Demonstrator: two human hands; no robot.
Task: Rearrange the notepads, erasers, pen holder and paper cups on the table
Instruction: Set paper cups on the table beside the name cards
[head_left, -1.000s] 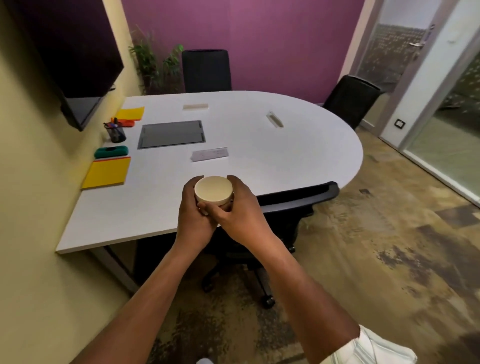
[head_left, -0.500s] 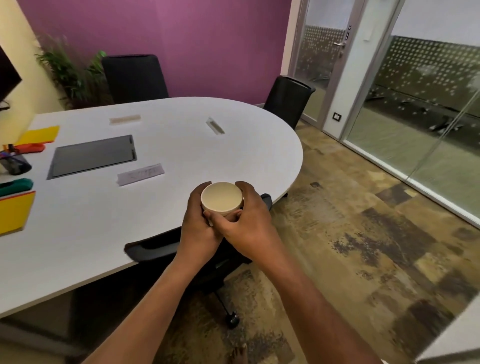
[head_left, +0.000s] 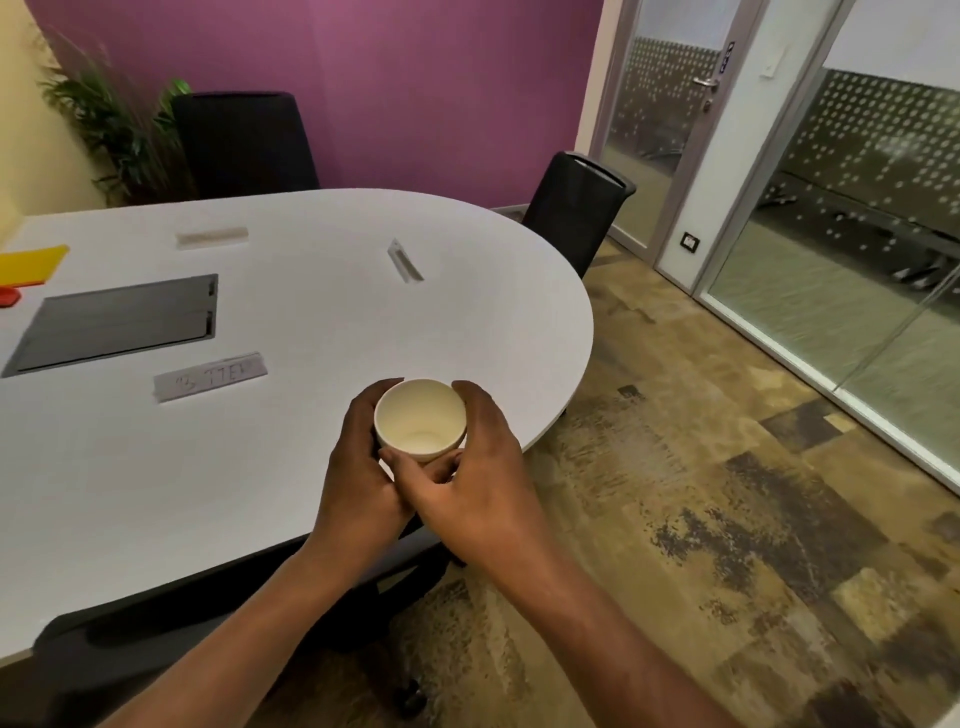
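Note:
Both hands hold a cream paper cup (head_left: 418, 418) upright, its mouth toward me, above the near right edge of the white oval table (head_left: 322, 312). My left hand (head_left: 358, 467) wraps its left side and my right hand (head_left: 472, 478) cups its right side and bottom. I cannot tell whether it is one cup or a stack. At the far left edge lie a yellow notepad (head_left: 31, 264) and the tip of a red eraser (head_left: 8, 297). The pen holder is out of view.
A dark grey cable hatch (head_left: 114, 322) is set in the tabletop, with a paper label (head_left: 210, 383) near it. Black office chairs stand at the far side (head_left: 244, 145), the right end (head_left: 576, 208) and below my arms (head_left: 156, 639). Glass doors are on the right.
My view has swung right and closer to the table; the green eraser, pen holder and near yellow notepad have left the frame. The cup stays held in both hands, now over the table's edge.

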